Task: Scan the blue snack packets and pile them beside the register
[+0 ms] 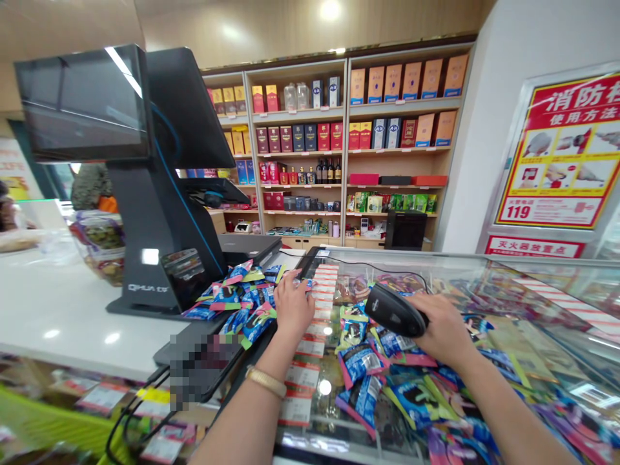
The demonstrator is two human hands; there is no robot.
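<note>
Scanner [394,311] partly hides the right hand [443,328] holding it; left hand's grip [293,305] I cannot tell.

Register [165,213] upper left of frame, on counter [58,290]. Snack packets [247,294] piled beside its base, near centre; loose packets [361,361] on glass case [329,416], lower right. Person's left hand [293,302] at pile's right edge; scanner [394,311] in right hand [443,326], above loose packets. Shelves [345,97] behind, upper centre; wall poster [562,148] far right.
</note>
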